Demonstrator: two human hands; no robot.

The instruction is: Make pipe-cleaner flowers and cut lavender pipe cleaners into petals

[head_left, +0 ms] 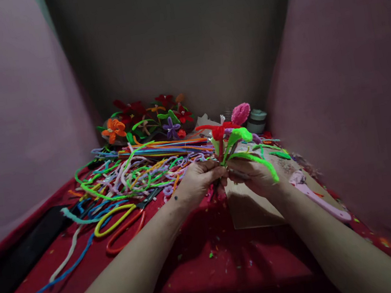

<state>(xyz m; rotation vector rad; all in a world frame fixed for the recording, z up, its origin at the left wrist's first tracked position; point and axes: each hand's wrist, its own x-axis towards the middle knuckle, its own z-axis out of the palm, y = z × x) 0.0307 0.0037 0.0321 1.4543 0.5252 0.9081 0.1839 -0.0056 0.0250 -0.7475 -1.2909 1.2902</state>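
Our L hand (204, 177) & R hand (255, 174) both have the grip closed w/ fingertips round the stems of a red pipe-cleaner flower (218, 132) w/ bright green leaves (240, 135), held up above the tabletop (199, 264), mid-width. Scissors (124, 222), yellow & red handles, lie L of our L hand, nr the tangled pipe cleaners (140, 172). Black phone-like slab (23, 253) at the tabletop's L edge; pink-handled tool (321, 201) nr the R edge. Finished flowers (154, 118) sit along the far edge, L side.
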